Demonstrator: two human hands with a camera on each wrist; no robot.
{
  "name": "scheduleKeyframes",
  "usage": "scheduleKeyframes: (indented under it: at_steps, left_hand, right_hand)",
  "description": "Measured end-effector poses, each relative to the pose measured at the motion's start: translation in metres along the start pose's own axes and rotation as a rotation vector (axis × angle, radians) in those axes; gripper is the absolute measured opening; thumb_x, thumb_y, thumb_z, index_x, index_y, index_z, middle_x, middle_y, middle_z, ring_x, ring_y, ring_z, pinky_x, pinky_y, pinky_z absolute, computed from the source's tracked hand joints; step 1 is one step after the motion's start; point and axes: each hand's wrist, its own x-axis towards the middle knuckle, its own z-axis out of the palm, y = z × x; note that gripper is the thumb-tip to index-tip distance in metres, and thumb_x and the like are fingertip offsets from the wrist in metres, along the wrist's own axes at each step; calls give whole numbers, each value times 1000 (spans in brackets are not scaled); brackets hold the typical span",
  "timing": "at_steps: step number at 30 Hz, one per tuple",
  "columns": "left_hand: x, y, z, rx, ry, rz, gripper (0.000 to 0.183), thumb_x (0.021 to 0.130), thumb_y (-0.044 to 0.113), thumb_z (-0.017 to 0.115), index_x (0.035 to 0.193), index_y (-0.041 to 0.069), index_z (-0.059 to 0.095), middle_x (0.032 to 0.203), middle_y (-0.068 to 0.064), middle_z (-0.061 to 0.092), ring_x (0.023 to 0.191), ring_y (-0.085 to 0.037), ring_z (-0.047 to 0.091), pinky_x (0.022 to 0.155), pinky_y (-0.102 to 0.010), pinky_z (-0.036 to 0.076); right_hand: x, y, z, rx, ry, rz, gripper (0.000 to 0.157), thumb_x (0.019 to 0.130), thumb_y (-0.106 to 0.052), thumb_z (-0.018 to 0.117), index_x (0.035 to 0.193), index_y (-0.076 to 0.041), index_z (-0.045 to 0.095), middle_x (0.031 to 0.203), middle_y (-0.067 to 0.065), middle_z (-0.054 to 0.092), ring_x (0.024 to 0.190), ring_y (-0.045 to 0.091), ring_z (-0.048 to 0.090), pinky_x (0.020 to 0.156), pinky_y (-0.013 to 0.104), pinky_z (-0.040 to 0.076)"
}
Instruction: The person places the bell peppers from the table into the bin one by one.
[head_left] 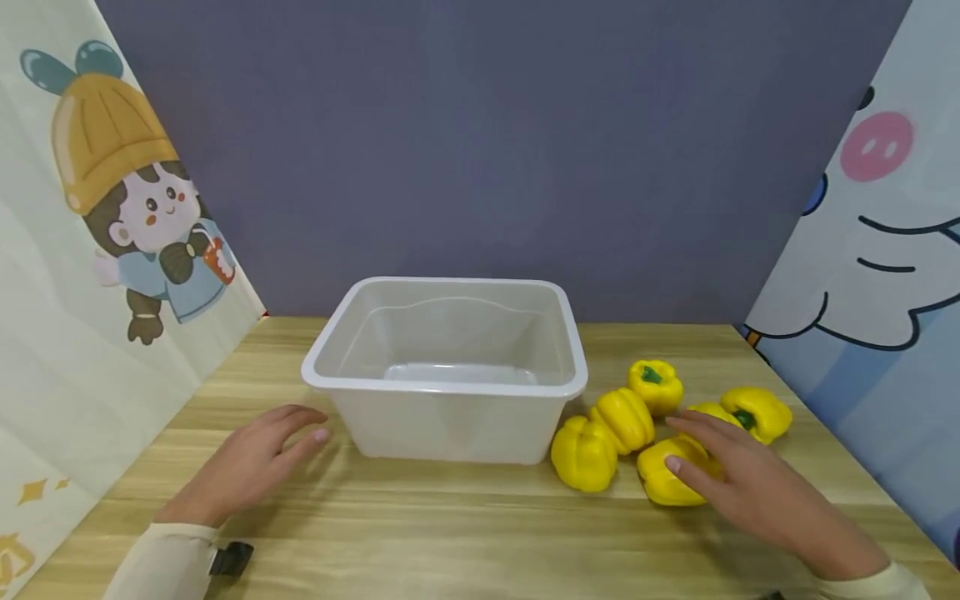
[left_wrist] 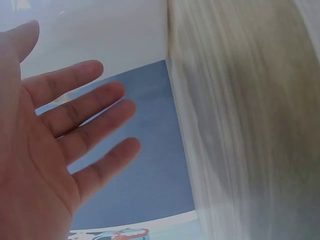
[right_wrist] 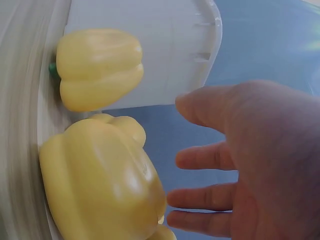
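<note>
Hands apart, fingers loosely extended and holding nothing — the left hand (head_left: 253, 462) lower left beside one white tub (head_left: 450, 427), the right hand (head_left: 761, 487) lower right above yellow peppers (head_left: 585, 454), six visible, partly covering some. The tub stands mid-frame on the wooden desk (head_left: 420, 533) between the hands, a dark panel (head_left: 487, 150) behind — cartoon-printed walls at the left (head_left: 67, 292) and right frame edges.

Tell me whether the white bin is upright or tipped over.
Upright: in the head view, the white bin stands base-down on the wooden table, its open top facing up.
</note>
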Motion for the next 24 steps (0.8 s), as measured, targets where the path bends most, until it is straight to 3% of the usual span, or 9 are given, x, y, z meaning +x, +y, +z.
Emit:
scheduleKeyframes:
  at_steps: [9, 24]
  left_hand:
    - [0, -1, 1, 7, 40, 47, 22, 98, 27, 65, 109, 11, 75, 106, 1, 74, 100, -25, 69, 86, -50, 52]
    - [0, -2, 5, 34, 82, 74, 15, 94, 22, 70, 103, 14, 77, 101, 6, 74, 96, -20, 70, 82, -45, 54]
  right_hand:
    - [-2, 1, -1, 18, -8, 35, 49, 100, -42, 60, 135, -7, 59, 133, 17, 60, 122, 43, 55, 93, 63, 43]
    - [-4, 4, 1, 37, 15, 43, 43, 99, -40, 61, 130, -10, 63, 126, 10, 65, 115, 36, 60, 89, 58, 48]
